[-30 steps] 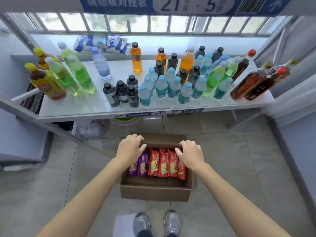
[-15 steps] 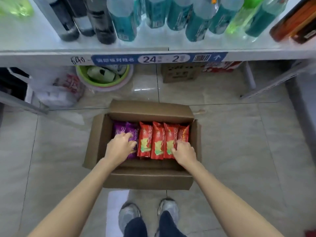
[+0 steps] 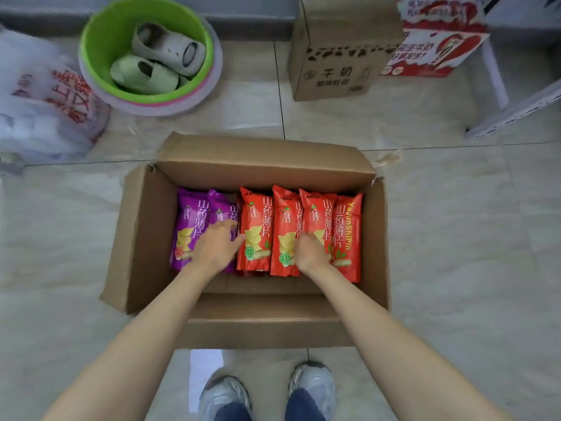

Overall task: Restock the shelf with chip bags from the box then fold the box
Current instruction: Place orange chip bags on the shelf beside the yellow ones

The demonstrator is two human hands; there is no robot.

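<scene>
An open cardboard box [image 3: 145,238] stands on the tiled floor in front of my feet, its flaps spread outward. Inside, two purple chip bags [image 3: 189,220] lie at the left and several red chip bags [image 3: 256,220] fill the middle and right, side by side. My left hand [image 3: 217,249] rests on the second purple bag, fingers stretched forward and thumb at the edge of the first red bag. My right hand [image 3: 311,252] is on the red bags near the right, fingers curled down into the gap between two of them. The shelf is out of view.
Behind the box stand a green basin [image 3: 91,47] holding slippers, a white plastic bag [image 3: 39,110] at the left, a brown carton [image 3: 337,56] and a red-and-white carton [image 3: 434,53]. A white shelf leg [image 3: 494,77] is at the far right. My shoes [image 3: 224,396] touch the box's near side.
My head has tipped down and closer, so the shelf left the view. Both hands went from the box's far flap down onto the bags; the right fingers now dig between red bags.
</scene>
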